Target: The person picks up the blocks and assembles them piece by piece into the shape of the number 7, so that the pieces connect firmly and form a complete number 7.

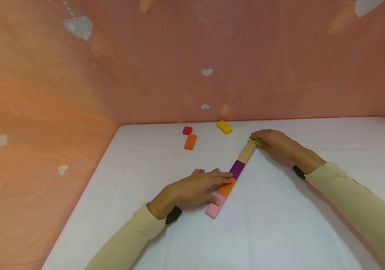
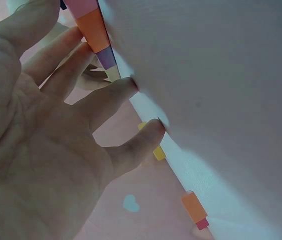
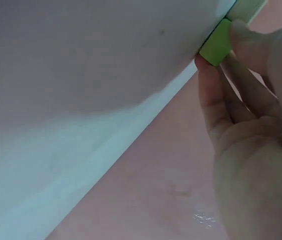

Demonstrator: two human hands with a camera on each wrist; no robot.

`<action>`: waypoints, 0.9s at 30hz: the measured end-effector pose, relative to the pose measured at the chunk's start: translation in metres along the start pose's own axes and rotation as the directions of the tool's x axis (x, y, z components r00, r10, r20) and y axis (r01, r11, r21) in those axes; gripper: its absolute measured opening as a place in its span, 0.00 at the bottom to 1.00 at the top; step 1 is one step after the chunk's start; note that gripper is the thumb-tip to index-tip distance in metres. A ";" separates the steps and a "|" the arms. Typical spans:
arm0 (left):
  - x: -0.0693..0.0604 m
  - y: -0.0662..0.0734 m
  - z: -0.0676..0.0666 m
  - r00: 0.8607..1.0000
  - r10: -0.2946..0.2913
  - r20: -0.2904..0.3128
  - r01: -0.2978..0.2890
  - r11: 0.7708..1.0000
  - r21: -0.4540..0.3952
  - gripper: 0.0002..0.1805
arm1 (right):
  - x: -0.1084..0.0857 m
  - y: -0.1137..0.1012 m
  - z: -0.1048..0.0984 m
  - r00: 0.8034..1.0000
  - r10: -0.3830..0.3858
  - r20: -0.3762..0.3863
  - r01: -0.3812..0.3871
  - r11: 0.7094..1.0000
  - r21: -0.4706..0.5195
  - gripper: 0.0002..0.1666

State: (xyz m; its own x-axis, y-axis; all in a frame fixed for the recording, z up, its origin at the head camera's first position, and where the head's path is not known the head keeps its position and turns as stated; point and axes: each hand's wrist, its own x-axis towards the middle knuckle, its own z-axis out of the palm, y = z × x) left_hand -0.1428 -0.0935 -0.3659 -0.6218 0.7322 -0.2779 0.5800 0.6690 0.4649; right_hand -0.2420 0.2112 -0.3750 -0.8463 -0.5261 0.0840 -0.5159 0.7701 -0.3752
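Flat blocks lie end to end in a slanting row: a pink block [image 1: 214, 209] nearest, then an orange block [image 1: 226, 188], a purple block [image 1: 237, 169], a tan block [image 1: 247, 152] and a green block [image 1: 256, 140]. My left hand [image 1: 196, 189] lies along the row's left side, its fairly straight fingers touching the orange block and its thumb at the pink one. At the far end, my right hand [image 1: 277, 145] pinches the green block [image 3: 216, 44] between thumb and fingers, up against the tan block. The hand partly covers the green block in the head view.
Toward the back of the white table [image 1: 280, 232] lie a red block [image 1: 187, 130], a second orange block [image 1: 190, 142] and a yellow block [image 1: 224, 127]. An orange-pink cloth [image 1: 165, 75] with pale hearts rises behind the table and on its left.
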 end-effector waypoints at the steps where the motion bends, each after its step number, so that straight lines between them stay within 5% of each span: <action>1: 0.000 0.000 0.000 1.000 0.000 -0.001 0.000 1.000 0.001 0.39 | 0.000 0.000 0.000 1.000 0.001 0.002 -0.001 1.000 -0.004 0.23; 27: 0.000 0.001 -0.003 1.000 -0.001 0.011 0.001 1.000 -0.024 0.39 | -0.006 0.003 -0.005 0.999 0.046 -0.001 -0.046 0.998 0.043 0.26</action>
State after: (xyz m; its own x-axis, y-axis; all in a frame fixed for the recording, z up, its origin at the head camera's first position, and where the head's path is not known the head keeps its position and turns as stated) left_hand -0.1434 -0.0935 -0.3633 -0.6164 0.7329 -0.2878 0.5663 0.6666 0.4846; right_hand -0.2391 0.2182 -0.3716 -0.8694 -0.4895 0.0673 -0.4701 0.7775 -0.4177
